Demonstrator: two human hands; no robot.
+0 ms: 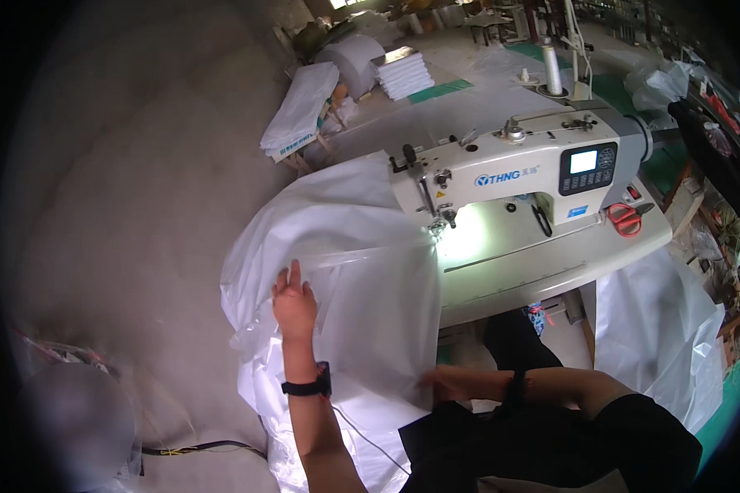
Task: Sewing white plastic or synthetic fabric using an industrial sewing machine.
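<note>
A large sheet of white plastic-like fabric (370,329) hangs over the left end of the sewing table, its edge reaching under the needle area of a white sewing machine (460,177). A clear strip runs along the fabric toward the lit needle. My left hand (294,306) lies on the fabric's left part, fingers stretched out and a little apart. Low at the fabric's right edge, close to my lap, is my right hand (450,383); motion smears its fingers, and I cannot tell whether they grip the fabric.
Red-handled scissors (626,220) and black thread snips (542,220) lie on the sewing table (543,267). A thread cone (552,72) stands behind the machine. Stacked white sheets (404,74) and a large roll (353,62) are farther back. More white fabric (654,329) hangs at the right.
</note>
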